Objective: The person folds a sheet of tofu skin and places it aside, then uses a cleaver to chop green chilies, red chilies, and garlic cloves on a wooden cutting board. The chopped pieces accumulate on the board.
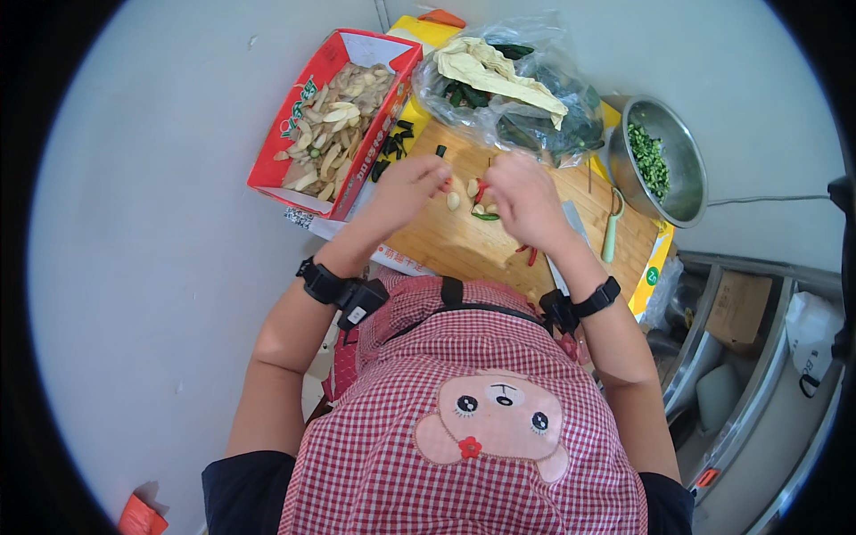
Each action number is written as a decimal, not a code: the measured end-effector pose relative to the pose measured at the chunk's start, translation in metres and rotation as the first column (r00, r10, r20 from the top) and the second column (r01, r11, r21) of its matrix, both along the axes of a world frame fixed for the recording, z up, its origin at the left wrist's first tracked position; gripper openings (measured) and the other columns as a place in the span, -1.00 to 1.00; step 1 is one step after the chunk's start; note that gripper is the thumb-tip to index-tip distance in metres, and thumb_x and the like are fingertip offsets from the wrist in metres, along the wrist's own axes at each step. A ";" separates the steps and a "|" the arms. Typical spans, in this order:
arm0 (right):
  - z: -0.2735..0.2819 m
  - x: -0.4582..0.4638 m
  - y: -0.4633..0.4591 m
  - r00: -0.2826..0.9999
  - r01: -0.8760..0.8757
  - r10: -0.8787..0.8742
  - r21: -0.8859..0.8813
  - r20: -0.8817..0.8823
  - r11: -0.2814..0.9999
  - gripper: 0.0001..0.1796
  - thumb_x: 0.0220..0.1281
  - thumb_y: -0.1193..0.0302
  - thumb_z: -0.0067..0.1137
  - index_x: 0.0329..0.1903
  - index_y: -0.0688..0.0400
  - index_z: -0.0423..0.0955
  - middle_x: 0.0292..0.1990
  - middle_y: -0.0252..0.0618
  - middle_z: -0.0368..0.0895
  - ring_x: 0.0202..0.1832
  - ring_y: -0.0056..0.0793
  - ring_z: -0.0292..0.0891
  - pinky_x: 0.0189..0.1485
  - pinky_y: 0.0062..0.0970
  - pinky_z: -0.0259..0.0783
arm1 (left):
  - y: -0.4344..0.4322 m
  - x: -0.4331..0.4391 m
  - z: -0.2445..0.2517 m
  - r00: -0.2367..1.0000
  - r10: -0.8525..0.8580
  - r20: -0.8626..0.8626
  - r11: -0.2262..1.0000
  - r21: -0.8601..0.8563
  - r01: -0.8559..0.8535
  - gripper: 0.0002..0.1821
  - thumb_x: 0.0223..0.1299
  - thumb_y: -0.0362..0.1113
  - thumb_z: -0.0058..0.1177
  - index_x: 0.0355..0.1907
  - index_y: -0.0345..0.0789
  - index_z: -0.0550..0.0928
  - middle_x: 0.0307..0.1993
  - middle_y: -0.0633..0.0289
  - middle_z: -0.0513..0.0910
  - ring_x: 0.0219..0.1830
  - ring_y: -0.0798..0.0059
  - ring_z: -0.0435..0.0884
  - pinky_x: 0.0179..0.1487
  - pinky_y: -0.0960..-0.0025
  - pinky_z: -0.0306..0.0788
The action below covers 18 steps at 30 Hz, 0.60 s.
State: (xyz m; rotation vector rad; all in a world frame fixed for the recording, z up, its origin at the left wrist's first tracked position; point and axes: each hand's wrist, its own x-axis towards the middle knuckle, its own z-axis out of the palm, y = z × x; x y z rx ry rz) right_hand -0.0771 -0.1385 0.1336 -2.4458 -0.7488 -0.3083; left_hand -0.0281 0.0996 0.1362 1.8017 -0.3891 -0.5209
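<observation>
My left hand (412,189) is over the left side of a wooden cutting board (435,237), its fingertips close to a bit of red; whether it grips this I cannot tell. To the right, my right hand (521,194) has its fingers bent beside a red chili pepper (481,190); its hold is unclear. Between the hands lie peeled garlic cloves (453,200) and a green chili pepper (486,217). More red chili (532,255) lies below my right hand. A knife blade (575,219) shows partly beyond my right wrist, and a green-handled peeler (610,234) rests farther right.
A red cardboard box (267,164) of vegetable peelings stands left of the board, near dark green pieces (394,144). Behind the board are plastic bags of green vegetables (548,127) with a crumpled cream-coloured sheet (495,70) on top. A steel bowl (692,167) holds chopped greens at the right.
</observation>
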 end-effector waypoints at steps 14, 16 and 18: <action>-0.095 0.032 0.000 0.718 0.535 -0.607 -0.287 -0.340 0.794 -0.68 0.24 0.19 0.24 -0.17 0.20 0.51 -0.34 0.05 0.69 -0.22 0.04 0.64 -0.17 -0.07 0.50 | 0.052 0.041 -0.026 0.725 0.037 0.687 0.844 0.368 -0.391 -0.42 0.11 -0.21 0.31 0.26 -0.08 0.57 0.26 0.27 0.53 0.36 0.19 0.33 0.37 -0.09 0.12; -0.091 0.034 -0.001 0.727 0.528 -0.564 -0.207 -0.391 0.824 -0.76 0.20 0.27 0.28 -0.22 0.18 0.57 -0.39 -0.09 0.69 -0.29 -0.14 0.64 -0.21 -0.19 0.49 | 0.029 0.027 -0.028 0.764 0.008 0.645 0.941 0.254 -0.224 -0.39 0.10 -0.24 0.33 0.27 -0.14 0.56 0.22 0.24 0.56 0.35 0.20 0.36 0.38 0.01 0.16; -0.082 0.035 -0.004 0.726 0.487 -0.430 -0.040 -0.537 0.872 -0.81 0.18 0.32 0.32 -0.27 0.18 0.61 -0.44 -0.22 0.64 -0.37 -0.34 0.58 -0.26 -0.33 0.45 | 0.004 0.011 -0.029 0.752 -0.075 0.655 0.948 0.281 -0.151 -0.40 0.08 -0.27 0.34 0.25 -0.15 0.57 0.16 0.25 0.61 0.34 0.22 0.39 0.38 0.07 0.15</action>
